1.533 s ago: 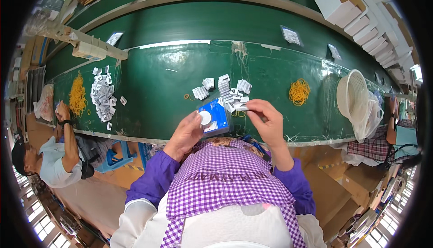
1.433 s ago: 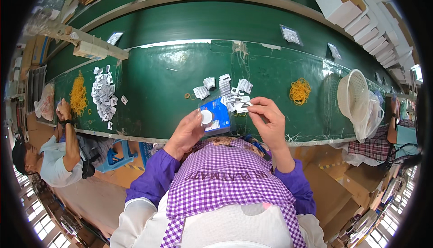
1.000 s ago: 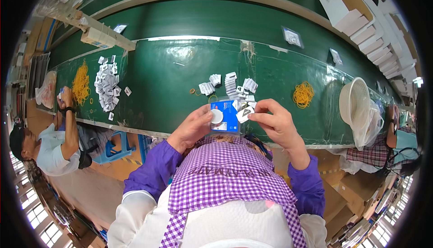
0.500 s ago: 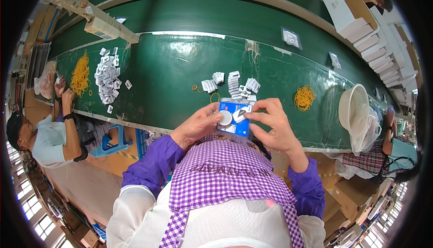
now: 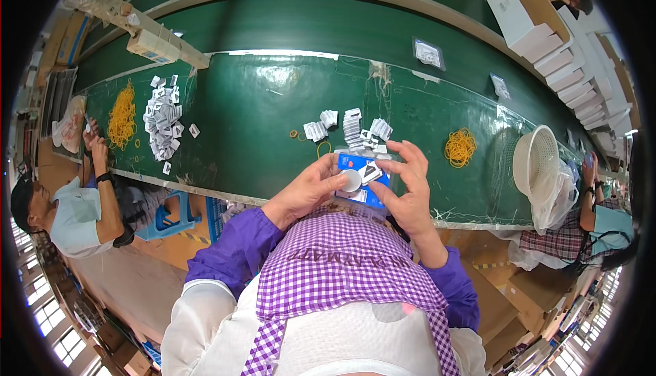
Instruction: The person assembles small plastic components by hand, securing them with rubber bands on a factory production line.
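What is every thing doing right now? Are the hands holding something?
left hand: gripping the blue card
right hand: gripping the blue card
blue card: held up, with a white round piece on it
small white packets: lying loose on the green table
white basket: tipped on its side

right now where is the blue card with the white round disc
In the head view, the blue card with the white round disc is held between the left hand and the right hand, above the near edge of the green belt.
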Demonstrator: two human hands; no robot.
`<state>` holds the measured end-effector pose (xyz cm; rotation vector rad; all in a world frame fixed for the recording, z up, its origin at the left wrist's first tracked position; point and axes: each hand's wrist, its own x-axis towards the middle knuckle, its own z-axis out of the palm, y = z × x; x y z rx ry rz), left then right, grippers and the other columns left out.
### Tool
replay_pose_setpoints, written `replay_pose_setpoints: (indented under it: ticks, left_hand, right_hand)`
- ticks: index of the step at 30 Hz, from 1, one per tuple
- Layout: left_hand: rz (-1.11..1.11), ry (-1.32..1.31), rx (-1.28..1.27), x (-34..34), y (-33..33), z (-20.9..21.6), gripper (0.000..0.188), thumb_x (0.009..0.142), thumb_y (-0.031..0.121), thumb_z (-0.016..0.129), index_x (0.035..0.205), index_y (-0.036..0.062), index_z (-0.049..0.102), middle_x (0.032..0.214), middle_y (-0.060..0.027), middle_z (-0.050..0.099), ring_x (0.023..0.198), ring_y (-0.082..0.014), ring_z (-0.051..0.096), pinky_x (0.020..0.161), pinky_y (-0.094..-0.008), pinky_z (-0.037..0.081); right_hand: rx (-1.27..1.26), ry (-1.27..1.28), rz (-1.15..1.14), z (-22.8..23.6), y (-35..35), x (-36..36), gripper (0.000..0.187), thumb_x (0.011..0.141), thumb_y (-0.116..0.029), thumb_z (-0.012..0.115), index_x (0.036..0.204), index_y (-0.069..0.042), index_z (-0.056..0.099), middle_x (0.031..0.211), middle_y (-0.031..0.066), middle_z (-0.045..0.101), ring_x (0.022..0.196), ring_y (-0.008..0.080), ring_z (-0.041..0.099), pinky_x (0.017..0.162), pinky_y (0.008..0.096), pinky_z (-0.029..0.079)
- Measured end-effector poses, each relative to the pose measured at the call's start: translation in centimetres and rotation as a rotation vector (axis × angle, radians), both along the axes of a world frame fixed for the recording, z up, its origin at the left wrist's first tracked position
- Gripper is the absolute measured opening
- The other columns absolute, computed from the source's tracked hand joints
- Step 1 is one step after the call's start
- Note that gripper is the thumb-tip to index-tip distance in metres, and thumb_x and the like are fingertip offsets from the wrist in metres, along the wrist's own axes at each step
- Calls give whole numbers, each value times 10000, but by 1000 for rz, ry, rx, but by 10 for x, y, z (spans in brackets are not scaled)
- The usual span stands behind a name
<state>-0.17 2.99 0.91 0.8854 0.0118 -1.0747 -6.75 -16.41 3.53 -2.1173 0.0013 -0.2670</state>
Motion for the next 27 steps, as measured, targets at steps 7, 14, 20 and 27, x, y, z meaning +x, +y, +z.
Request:
replay_pose_setpoints:
  ticks: [7, 14, 20, 27]
  left_hand:
    - [88, -5, -34, 1, -4, -8, 479, 878, 169, 577, 1239, -32, 334, 1186, -122, 473, 1101, -194, 491, 926, -347, 434]
    - [38, -17, 47, 2, -10, 3, 500, 864, 231, 599, 1235, -9, 364, 1176, -101, 475, 1092, -194, 493, 922, -354, 429]
    - [91, 52, -53, 4, -7, -2, 507, 835, 248, 639, 1210, 5, 400, 1132, -81, 509, 1058, -179, 516, 905, -345, 444]
    - [91, 114, -24, 9, -6, -7, 469, 754, 191, 723, 1133, 43, 490, 1035, -52, 581, 951, -165, 576, 834, -328, 484]
  right_hand:
    - [-229, -3, 35, 10, -1, 2, 452, 609, -170, 765, 1036, -92, 637, 1302, 114, 447, 1282, 338, 264, 1025, 451, 224]
    - [-204, 15, -36, -3, 3, 6, 440, 610, -175, 753, 1033, -112, 648, 1340, 121, 397, 1299, 345, 224, 1029, 459, 205]
    - [-108, 20, 54, 2, -9, 6, 433, 626, -184, 741, 1046, -126, 655, 1401, 135, 314, 1316, 356, 184, 1051, 456, 175]
    - [27, 130, 155, -3, -11, 8, 472, 641, -201, 733, 1104, -162, 646, 1450, 149, 217, 1325, 367, 169, 1057, 461, 185]
